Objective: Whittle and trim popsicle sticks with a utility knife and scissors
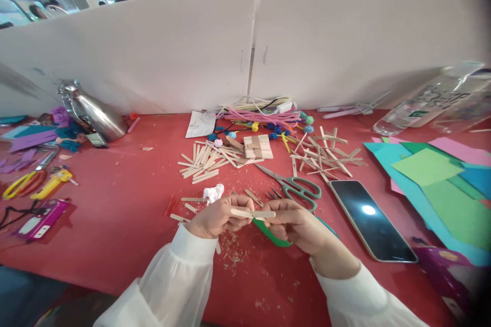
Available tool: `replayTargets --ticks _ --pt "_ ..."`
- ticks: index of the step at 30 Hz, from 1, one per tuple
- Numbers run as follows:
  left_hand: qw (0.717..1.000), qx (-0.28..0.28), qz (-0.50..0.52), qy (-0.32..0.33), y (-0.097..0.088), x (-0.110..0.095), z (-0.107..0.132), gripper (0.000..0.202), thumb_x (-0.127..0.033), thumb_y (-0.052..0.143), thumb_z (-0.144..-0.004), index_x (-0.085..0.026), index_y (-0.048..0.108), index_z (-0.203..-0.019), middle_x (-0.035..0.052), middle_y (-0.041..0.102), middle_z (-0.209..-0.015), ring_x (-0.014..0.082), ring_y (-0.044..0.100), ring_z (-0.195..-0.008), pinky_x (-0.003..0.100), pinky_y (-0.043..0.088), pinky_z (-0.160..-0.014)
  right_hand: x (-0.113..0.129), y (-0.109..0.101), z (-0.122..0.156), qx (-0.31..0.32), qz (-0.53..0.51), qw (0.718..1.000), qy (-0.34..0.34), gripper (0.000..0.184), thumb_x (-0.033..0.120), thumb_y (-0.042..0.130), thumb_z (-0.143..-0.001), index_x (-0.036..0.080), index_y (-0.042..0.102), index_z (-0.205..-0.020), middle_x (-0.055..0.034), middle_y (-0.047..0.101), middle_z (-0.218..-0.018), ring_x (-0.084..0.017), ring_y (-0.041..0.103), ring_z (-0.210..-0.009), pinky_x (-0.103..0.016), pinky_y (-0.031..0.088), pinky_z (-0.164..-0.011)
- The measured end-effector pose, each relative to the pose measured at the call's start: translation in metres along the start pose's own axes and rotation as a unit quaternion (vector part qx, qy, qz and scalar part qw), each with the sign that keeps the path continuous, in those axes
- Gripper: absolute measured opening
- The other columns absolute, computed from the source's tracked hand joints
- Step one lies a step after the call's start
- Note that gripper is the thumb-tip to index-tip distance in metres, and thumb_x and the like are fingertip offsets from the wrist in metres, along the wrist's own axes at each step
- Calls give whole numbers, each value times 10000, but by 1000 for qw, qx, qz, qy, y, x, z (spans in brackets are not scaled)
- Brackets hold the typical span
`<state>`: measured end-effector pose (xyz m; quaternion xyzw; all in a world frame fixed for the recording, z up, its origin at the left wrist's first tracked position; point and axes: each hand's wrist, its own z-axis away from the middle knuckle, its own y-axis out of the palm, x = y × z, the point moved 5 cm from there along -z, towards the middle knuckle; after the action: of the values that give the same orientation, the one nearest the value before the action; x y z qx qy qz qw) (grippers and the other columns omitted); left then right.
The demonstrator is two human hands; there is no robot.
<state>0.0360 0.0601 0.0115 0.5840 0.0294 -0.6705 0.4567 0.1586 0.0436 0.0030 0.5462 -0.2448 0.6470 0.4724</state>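
Observation:
My left hand (226, 215) and my right hand (295, 225) meet above the table's front half, fingers pinched on a craft stick (241, 212). Near its middle the stick has a notch or break; I cannot tell if it is one piece or two. Under my right hand lies a green-edged tool (274, 235), partly hidden. Just beyond the hands are grey-green scissors (301, 188) and a crumpled white tissue (213, 193). Loose craft sticks (207, 161) form a pile farther back, beside a small panel of sticks (263, 147).
Wood shavings (233, 255) litter the red table (153, 245). A phone (372, 219), coloured paper (429, 168) and bottles (425, 97) lie to the right. A metal jug (99, 112), yellow glue gun (53, 184) and scissors (25, 184) are left. White partitions (153, 56) border the back.

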Motion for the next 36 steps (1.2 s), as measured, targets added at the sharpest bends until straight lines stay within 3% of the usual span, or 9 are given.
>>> replayTargets --ticks 3,8,10,12,16,22,26,31,36 --pt "993 -55 -102 37 -5 -9 3 149 -227 575 -718 -145 491 -626 -71 307 -459 36 173 -400 220 91 -422 4 -5 0 -41 67 997 -27 277 412 489 -755 166 546 -640 71 334 -409 -72 262 -366 -221 222 -384" --pt "979 -143 -85 117 -14 -12 -1 196 -321 541 -778 -163 474 -683 -79 272 -505 44 158 -413 211 117 -422 19 -3 2 -154 212 956 -129 258 414 516 -783 182 616 -833 -44 584 -721 -157 489 -634 -276 374 -593" --pt "975 -168 -75 126 -15 -10 -3 234 -356 543 -785 -166 459 -678 -80 245 -513 49 160 -428 206 127 -430 21 1 2 -185 259 935 -158 241 400 486 -803 195 605 -761 -55 587 -713 -184 502 -678 -303 379 -658" --pt "972 -181 -67 132 -14 -8 -5 264 -369 554 -780 -167 434 -659 -78 233 -518 52 168 -442 204 131 -437 19 4 2 -204 291 919 -171 281 391 424 -842 202 565 -689 -37 542 -621 -176 481 -611 -303 376 -629" --pt "968 -194 -78 140 -11 -10 -3 278 -382 565 -768 -165 436 -652 -78 250 -514 48 182 -439 203 139 -437 17 5 2 -198 329 906 -179 323 374 354 -887 202 524 -672 -7 490 -567 -142 432 -529 -264 360 -536" --pt "989 -107 -80 70 -12 -6 -4 251 -362 605 -710 -155 474 -656 -82 271 -488 37 164 -399 219 83 -407 25 -3 4 -107 349 914 -179 305 372 416 -869 190 551 -665 2 501 -586 -125 445 -548 -235 364 -527" --pt "991 -102 -70 50 -11 -1 -6 202 -337 549 -746 -152 484 -700 -85 241 -494 44 161 -412 213 92 -409 23 -8 3 -72 327 928 -162 332 394 399 -876 180 539 -665 32 439 -559 -92 371 -491 -206 324 -449" --pt "971 -162 -123 127 -7 -8 -5 157 -305 500 -792 -158 475 -742 -69 305 -529 47 215 -439 208 145 -429 14 -12 -1 -96 302 938 -141 357 433 389 -872 165 576 -727 43 397 -529 -81 340 -455 -201 314 -414" --pt "980 -146 -38 132 -5 -6 -8 166 -278 497 -773 -178 390 -697 -77 294 -521 49 207 -434 187 142 -424 14 -10 -4 -151 312 926 -149 318 399 419 -860 163 612 -767 3 499 -579 -107 415 -511 -218 355 -451"
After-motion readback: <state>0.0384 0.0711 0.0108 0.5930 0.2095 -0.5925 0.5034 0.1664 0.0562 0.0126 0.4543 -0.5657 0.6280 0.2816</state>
